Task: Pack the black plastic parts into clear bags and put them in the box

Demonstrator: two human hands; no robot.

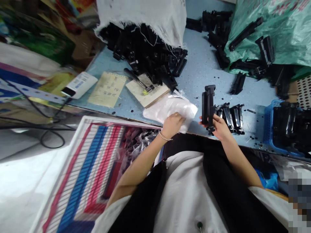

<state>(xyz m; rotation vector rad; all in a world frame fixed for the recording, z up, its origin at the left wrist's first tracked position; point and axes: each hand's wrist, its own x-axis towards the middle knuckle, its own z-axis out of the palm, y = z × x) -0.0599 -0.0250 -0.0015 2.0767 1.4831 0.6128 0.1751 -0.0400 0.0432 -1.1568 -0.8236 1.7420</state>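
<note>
My left hand [173, 125] is at the near edge of a stack of thin white plastic bags [167, 108], its fingers bent and closed on the top bag. A bracelet circles that wrist. In my right hand [220, 128] a long black plastic part [208, 106] stands nearly upright above the table edge, gripped near its lower end. Just beyond that hand, several similar black parts [232, 117] lie side by side on the blue table [194, 69].
Black parts spill from a white woven sack [143, 13]; others lie around a green bag [286, 42]. A blue basket [268, 126] holds more at right. Left are a wooden block [143, 94] with a tool, a written card [107, 89], a white device [82, 84] and a striped bag [80, 174].
</note>
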